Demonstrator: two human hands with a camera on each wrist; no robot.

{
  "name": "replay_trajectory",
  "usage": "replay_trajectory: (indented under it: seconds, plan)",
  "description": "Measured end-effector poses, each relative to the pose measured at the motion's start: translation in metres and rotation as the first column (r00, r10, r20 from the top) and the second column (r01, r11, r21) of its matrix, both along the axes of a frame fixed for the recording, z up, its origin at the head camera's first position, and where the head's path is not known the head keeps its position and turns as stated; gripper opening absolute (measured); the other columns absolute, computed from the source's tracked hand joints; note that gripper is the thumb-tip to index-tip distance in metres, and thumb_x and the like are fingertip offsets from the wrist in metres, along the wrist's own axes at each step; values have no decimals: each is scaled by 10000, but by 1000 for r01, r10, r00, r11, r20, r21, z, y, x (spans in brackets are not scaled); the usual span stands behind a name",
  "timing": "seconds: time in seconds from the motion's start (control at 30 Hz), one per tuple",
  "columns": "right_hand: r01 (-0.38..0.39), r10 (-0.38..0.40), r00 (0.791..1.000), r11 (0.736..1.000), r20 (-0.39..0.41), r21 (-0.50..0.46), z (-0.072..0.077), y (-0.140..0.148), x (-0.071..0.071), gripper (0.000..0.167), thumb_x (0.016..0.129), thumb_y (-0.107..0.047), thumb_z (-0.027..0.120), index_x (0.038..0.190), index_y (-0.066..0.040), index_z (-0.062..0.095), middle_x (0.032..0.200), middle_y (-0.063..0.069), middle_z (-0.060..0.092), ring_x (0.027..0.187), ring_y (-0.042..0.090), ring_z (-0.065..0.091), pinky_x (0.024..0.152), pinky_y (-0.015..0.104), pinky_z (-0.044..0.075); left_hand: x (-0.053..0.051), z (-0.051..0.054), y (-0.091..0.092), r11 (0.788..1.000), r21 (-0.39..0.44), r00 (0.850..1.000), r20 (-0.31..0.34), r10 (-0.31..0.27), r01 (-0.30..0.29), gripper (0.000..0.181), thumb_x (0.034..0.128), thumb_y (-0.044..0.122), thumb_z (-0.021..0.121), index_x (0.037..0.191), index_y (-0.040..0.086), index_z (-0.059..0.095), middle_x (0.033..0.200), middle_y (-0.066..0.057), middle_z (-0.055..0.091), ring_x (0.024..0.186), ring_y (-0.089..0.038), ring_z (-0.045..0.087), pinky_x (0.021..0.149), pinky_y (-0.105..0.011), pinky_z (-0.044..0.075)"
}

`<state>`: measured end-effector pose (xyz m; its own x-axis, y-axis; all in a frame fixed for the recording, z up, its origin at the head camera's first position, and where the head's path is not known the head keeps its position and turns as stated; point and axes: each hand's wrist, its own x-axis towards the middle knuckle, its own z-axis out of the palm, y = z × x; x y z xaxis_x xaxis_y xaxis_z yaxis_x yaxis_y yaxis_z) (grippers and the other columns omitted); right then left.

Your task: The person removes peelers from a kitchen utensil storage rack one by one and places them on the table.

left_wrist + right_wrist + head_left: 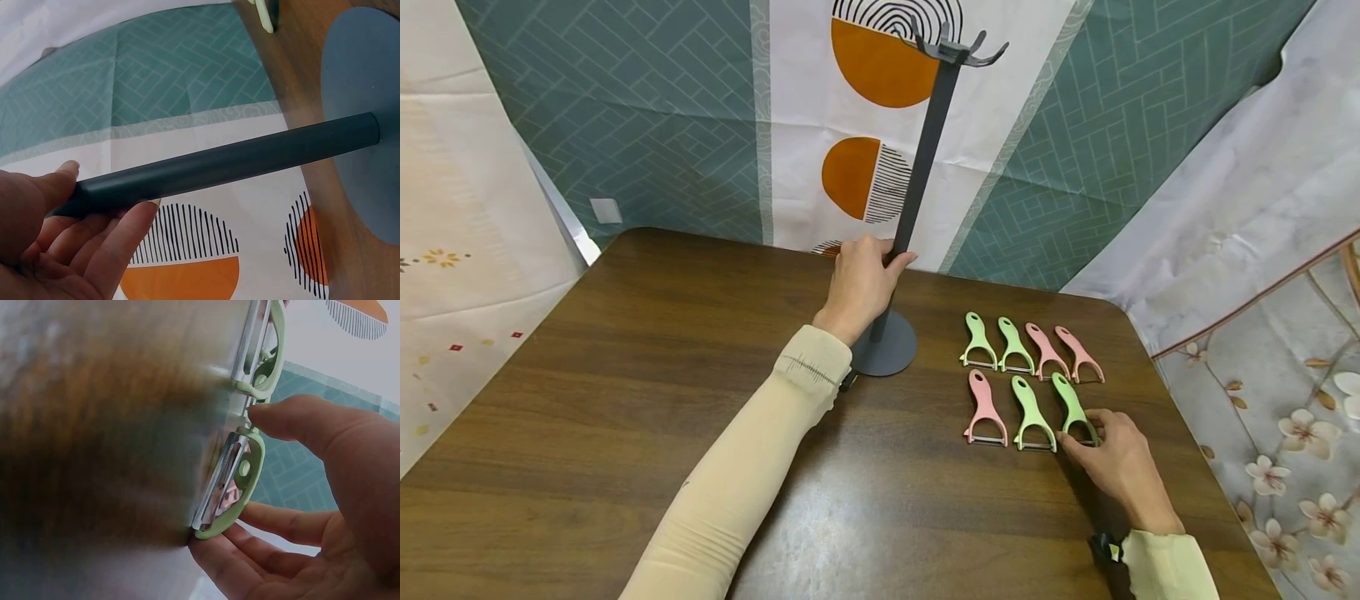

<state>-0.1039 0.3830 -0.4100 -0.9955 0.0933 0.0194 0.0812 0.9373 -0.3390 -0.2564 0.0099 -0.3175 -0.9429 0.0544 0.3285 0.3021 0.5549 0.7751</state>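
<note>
A dark grey stand with a round base and hooks at its top rises from the table. My left hand grips its pole, and in the left wrist view the thumb and fingers wrap the pole. At the right, my right hand pinches the blade end of a green peeler, thumb on one side and fingers on the other. The right wrist view shows that peeler's head between them. Beside it lie another green peeler and a pink peeler.
Behind the front row lie two green peelers, one of them leftmost, and two pink peelers, one at the right end. The brown wooden table meets a patterned curtain at the back and a floral cloth at the right.
</note>
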Motion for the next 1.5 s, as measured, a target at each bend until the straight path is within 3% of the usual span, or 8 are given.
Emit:
replay_trajectory:
  seconds: [0.33,1.0,1.5]
  plan:
    - [-7,7,1000,1000,-7,14,-1,-1,-1,624,902,-414,752,1231,96,607,1139,308,609,1027,432,615,850,574,489,1,1,0,1000,1,1000,15,-3,3,316,984,370,681,1032,78,788,788,-52,693,694,-208,581,629,-329,465]
    - [23,-24,999,999,36,22,-1,-1,-4,700,894,-469,758,1247,111,587,1121,310,602,1012,421,600,842,567,478,1,-2,-1,1000,10,1000,-10,8,-8,320,982,396,676,988,99,794,675,-31,622,700,-220,574,650,-358,475]
    - [39,-40,999,999,19,17,-3,0,-5,675,896,-463,754,1199,125,619,1071,304,631,999,431,606,843,573,473,1,-2,-1,1000,9,1000,-8,11,-11,309,983,382,679,1028,101,797,724,-44,667,711,-218,590,671,-363,498]
